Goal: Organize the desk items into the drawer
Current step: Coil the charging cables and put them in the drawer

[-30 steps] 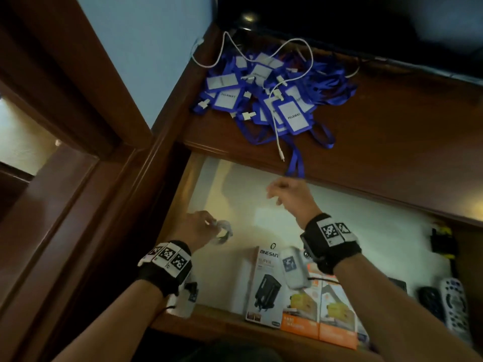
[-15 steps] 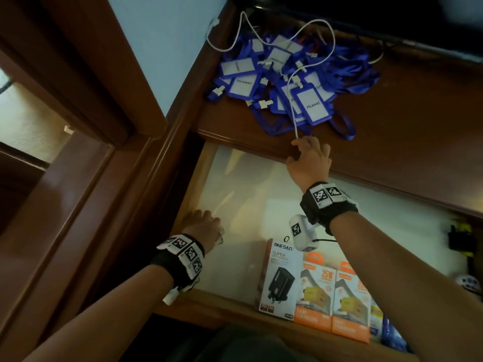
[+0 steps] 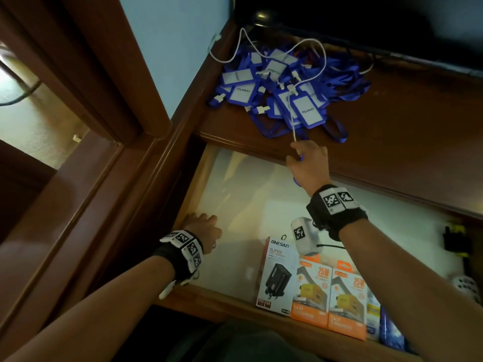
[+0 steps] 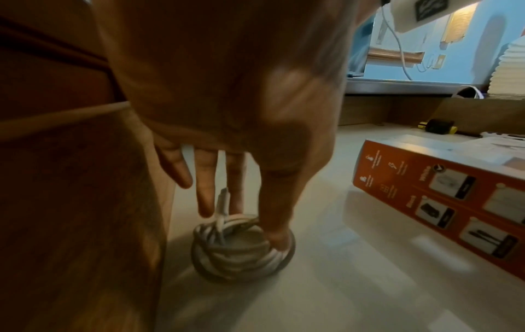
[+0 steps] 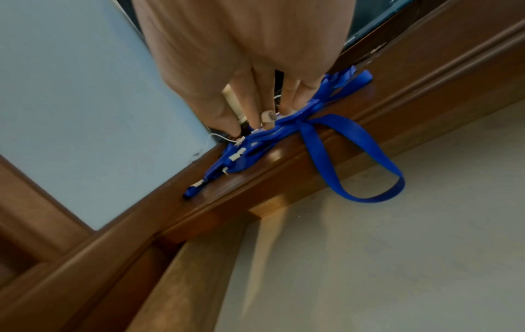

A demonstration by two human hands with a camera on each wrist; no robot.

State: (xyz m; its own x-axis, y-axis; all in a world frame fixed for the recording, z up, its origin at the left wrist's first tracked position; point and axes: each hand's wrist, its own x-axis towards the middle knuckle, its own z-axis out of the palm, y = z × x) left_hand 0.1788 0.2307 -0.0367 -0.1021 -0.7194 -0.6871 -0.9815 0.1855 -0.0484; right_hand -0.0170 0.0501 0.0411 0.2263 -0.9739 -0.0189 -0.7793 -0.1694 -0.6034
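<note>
Two hands are at work around the open drawer [image 3: 261, 184]. At the drawer's far lip, the right hand [image 3: 309, 163] has its grip closed: thumb and fingertips [image 5: 265, 116] pinch the plug end of a white cable [image 3: 294, 118], and a blue lanyard strap [image 5: 352, 157] seems caught in the same pinch, its loop hanging over the lip into the drawer. From that grip the cable's long run leads straight away from the drawer, across the pile of badge holders [image 3: 282, 92] on the table [image 3: 405, 142], then curls back towards the far wall. So the length to be gathered all lies beyond the hand, and pulling it towards the drawer would likely drag it over the badges.

At the drawer's near left corner, the left hand [image 3: 201, 228] reaches down with straight, spread fingers [image 4: 204, 186]; its thumb tip rests on a coiled white cable [image 4: 241, 244] lying on the drawer floor, not gripping it. Boxed chargers [image 3: 311, 286] sit along the drawer's near edge, to the right of the coil. My guess is that the right hand, already holding the plug, is the one to draw the loose cable in.
</note>
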